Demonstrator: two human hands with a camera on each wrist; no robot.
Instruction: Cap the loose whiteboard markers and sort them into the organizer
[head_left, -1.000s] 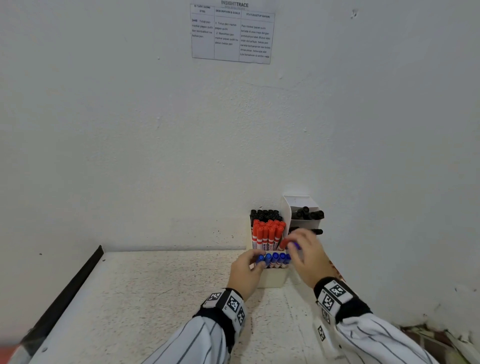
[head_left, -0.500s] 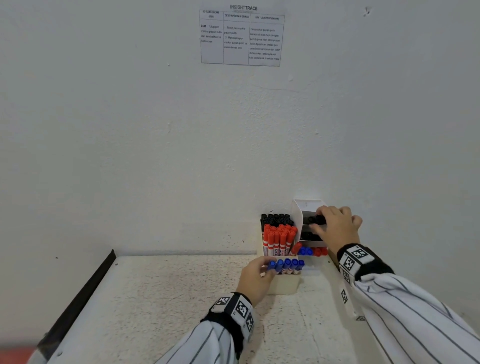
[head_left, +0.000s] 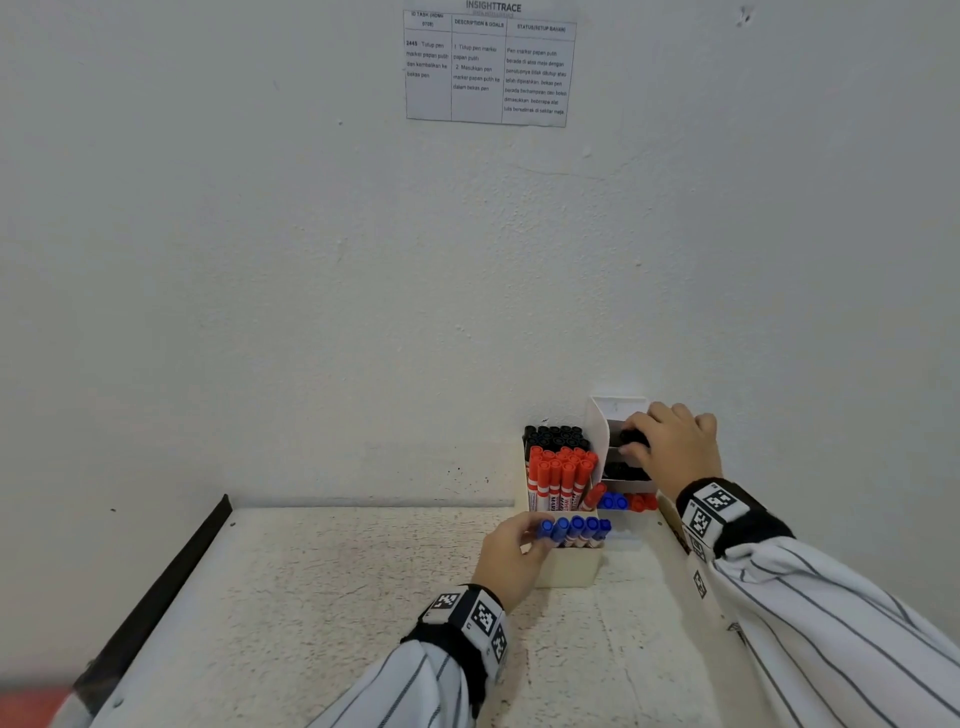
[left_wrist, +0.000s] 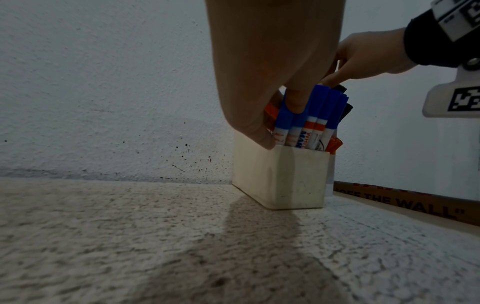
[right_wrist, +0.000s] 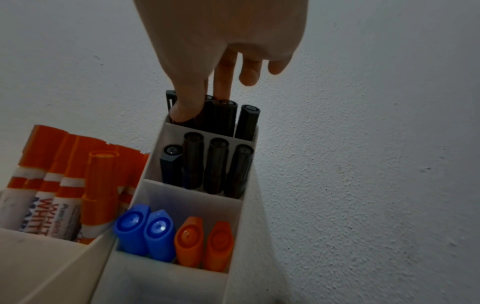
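Note:
A cream box (left_wrist: 280, 181) stands against the wall and holds black markers (head_left: 553, 434) at the back, red markers (head_left: 561, 473) in the middle and blue markers (head_left: 576, 530) in front. My left hand (head_left: 535, 538) pinches the leftmost blue marker (left_wrist: 283, 117) by its cap. To the right stands a white tiered organizer (head_left: 597, 431) with black markers in its two upper compartments and blue and red caps (right_wrist: 176, 238) in a lower one. At the top compartment my right hand (head_left: 636, 441) grips a black marker (right_wrist: 218, 117) between thumb and forefinger.
The speckled tabletop (head_left: 337, 597) spreads to the left, ending at a black edge strip (head_left: 156, 592). A cardboard strip with lettering (left_wrist: 405, 203) lies along the right wall. A printed sheet (head_left: 488, 67) hangs on the white wall behind.
My right hand has left the blue markers in front and risen to the tiered organizer's top compartment. The left hand has stayed on the front row of blue markers.

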